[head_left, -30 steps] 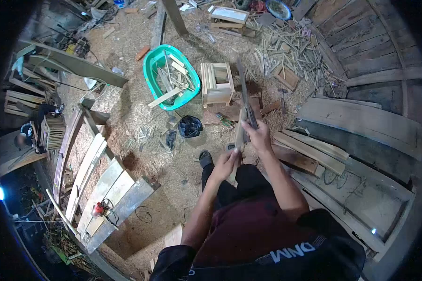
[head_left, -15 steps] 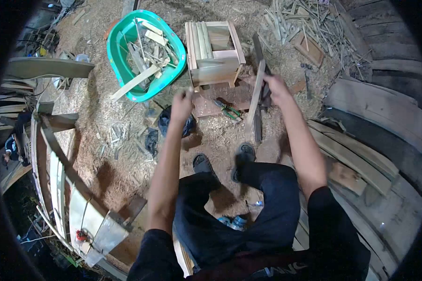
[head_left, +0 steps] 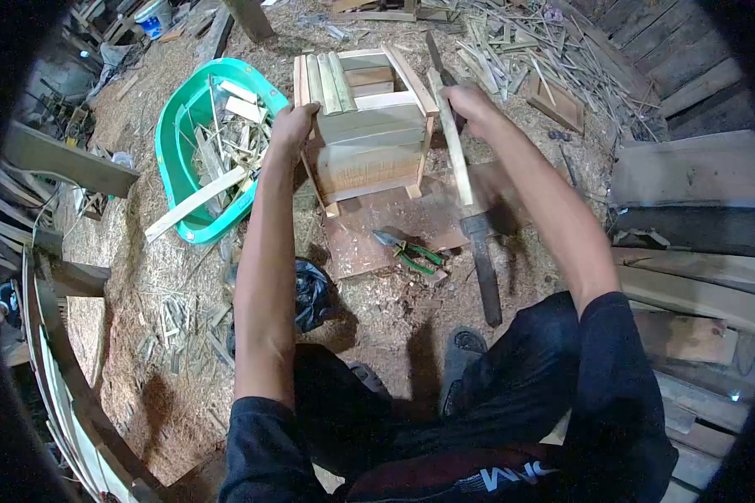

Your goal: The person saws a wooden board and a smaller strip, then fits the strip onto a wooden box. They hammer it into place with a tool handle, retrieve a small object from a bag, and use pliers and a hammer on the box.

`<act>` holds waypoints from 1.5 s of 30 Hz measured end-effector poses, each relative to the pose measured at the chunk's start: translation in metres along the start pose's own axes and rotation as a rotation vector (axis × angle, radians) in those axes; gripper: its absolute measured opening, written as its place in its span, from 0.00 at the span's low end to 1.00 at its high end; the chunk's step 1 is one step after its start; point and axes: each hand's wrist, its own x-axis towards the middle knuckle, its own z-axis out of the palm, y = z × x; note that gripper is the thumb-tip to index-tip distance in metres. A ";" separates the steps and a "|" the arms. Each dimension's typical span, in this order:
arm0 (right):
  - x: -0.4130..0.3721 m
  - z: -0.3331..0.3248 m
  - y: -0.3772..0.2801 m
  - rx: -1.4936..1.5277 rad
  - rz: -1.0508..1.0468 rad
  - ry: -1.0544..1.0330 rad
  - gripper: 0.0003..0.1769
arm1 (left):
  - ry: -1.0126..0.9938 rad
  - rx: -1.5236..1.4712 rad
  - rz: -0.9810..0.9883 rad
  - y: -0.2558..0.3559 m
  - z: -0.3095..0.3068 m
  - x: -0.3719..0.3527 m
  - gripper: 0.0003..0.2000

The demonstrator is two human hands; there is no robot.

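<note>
A small slatted wooden box frame (head_left: 369,151) stands on a reddish-brown board (head_left: 352,243), with a few pale slats across the left of its top. My left hand (head_left: 294,126) is closed on its upper left corner. To the right of the frame, my right hand (head_left: 471,111) grips a pale wooden strip (head_left: 455,159) slanting downward. A long dark tool, machete-like, with a dark handle (head_left: 483,272), runs alongside the strip; whether my fingers hold it too is hidden. Green-handled pliers (head_left: 413,254) lie on the board's front edge.
A green plastic tub (head_left: 169,159) of wood scraps stands left of the frame. Near my left forearm lies a black plastic bag (head_left: 310,293). Scrap sticks (head_left: 512,50) are heaped at the back right, and planks (head_left: 696,289) lie along the right. Shavings cover the ground.
My left hand has moved up and forward onto the frame's corner and closed there. My right hand still holds the strip. The view has shifted and leaned closer to the frame.
</note>
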 end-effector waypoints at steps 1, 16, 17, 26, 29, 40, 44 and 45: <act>-0.014 0.006 -0.008 0.015 0.019 -0.039 0.22 | 0.003 0.054 -0.033 -0.008 -0.005 -0.002 0.22; -0.126 -0.018 0.018 -0.161 -0.124 -0.052 0.24 | -0.034 -0.262 0.044 -0.044 -0.004 -0.119 0.19; -0.134 -0.021 0.023 -0.152 -0.095 -0.078 0.24 | -0.041 -0.274 0.022 -0.049 -0.005 -0.125 0.20; -0.128 -0.050 -0.035 -0.082 -0.087 0.005 0.16 | -0.192 -0.122 0.012 -0.046 -0.016 -0.169 0.19; -0.133 -0.037 -0.073 0.133 -0.220 0.005 0.15 | -0.251 -0.029 0.017 -0.047 -0.022 -0.173 0.16; -0.063 0.075 -0.084 -0.314 -0.350 0.099 0.19 | -0.281 -0.071 0.145 -0.056 -0.025 -0.171 0.20; -0.054 0.102 -0.074 -0.424 -0.387 0.141 0.16 | -0.299 -0.112 0.122 -0.078 -0.020 -0.156 0.23; -0.051 0.105 -0.073 -0.428 -0.389 0.145 0.15 | -0.295 -0.087 0.095 -0.069 -0.020 -0.160 0.25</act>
